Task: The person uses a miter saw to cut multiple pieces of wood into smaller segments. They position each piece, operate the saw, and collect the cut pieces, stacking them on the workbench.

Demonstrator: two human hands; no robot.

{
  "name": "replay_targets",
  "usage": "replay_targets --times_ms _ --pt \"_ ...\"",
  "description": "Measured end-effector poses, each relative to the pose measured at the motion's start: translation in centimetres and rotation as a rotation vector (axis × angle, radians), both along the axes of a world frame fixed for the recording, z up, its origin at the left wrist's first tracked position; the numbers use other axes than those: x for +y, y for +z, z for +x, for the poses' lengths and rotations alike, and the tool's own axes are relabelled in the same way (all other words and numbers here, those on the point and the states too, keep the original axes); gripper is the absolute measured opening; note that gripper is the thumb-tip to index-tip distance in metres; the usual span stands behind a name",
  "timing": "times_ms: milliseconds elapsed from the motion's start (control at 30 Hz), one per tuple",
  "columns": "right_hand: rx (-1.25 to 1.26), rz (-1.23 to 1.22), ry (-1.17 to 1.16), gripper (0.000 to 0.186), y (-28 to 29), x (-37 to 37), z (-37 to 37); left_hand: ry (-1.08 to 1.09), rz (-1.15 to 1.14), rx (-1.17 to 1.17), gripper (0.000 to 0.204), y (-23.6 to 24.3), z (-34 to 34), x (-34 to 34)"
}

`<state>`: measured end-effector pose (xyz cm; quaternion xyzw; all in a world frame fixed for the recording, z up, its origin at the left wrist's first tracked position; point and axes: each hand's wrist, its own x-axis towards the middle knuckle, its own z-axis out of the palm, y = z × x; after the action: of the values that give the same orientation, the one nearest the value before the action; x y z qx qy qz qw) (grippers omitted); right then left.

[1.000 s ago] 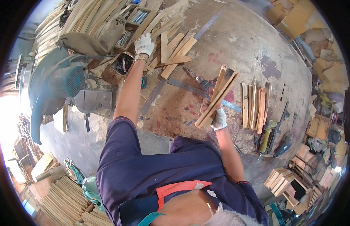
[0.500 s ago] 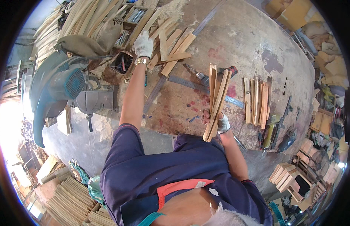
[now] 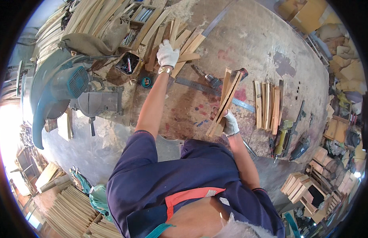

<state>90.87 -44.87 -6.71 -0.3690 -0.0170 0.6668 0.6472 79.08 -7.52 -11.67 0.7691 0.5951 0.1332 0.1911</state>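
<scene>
Head view: the gloved right hand (image 3: pixel 230 123) is closed around a bundle of long pale wooden slats (image 3: pixel 225 101), their long axis running up-right from that fist; the gloved left hand (image 3: pixel 167 53), fingers seemingly curled, rests far off on loose flat wooden offcuts (image 3: pixel 188 47)

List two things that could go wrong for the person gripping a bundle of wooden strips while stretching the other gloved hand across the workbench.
1. The right hand grips the bundle of pale wooden strips only at its lower end, so a strip may slide out.
2. The left hand stretches far to the loose pile of wooden slats; the leaning arm could knock the grey steel ruler or the circular saw with teal motor housing nearby.
</scene>
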Motion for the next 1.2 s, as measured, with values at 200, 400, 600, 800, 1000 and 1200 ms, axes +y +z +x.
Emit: replay_targets --times_ms 200,400,600,800,1000,1200 --pt "-0.019 0.026 -0.103 0.092 0.7 0.8 0.7 -0.138 -0.253 -0.504 0.060 3.9 -2.6 -8.4" --pt "0.040 0.050 -0.178 0.087 0.3 1.1 0.0 -0.514 -0.308 -0.746 0.046 8.1 -3.1 -24.0" --pt "0.078 0.040 -0.220 0.073 -0.2 1.1 0.5 -0.454 -0.166 -0.996 0.022 6.6 -2.6 -21.0" --pt "0.175 0.300 -0.109 0.070 1.8 1.0 1.2 -0.288 0.200 0.332 0.064 1.7 -5.0 -3.4" --pt "0.086 0.183 -0.184 0.073 2.7 -0.5 1.4 -0.569 0.014 0.431 0.071 0.1 -6.5 -0.4" --pt "0.038 0.122 -0.217 0.071 1.9 -1.3 1.3 -0.423 -0.168 -0.045 0.065 1.1 -7.0 -2.4"
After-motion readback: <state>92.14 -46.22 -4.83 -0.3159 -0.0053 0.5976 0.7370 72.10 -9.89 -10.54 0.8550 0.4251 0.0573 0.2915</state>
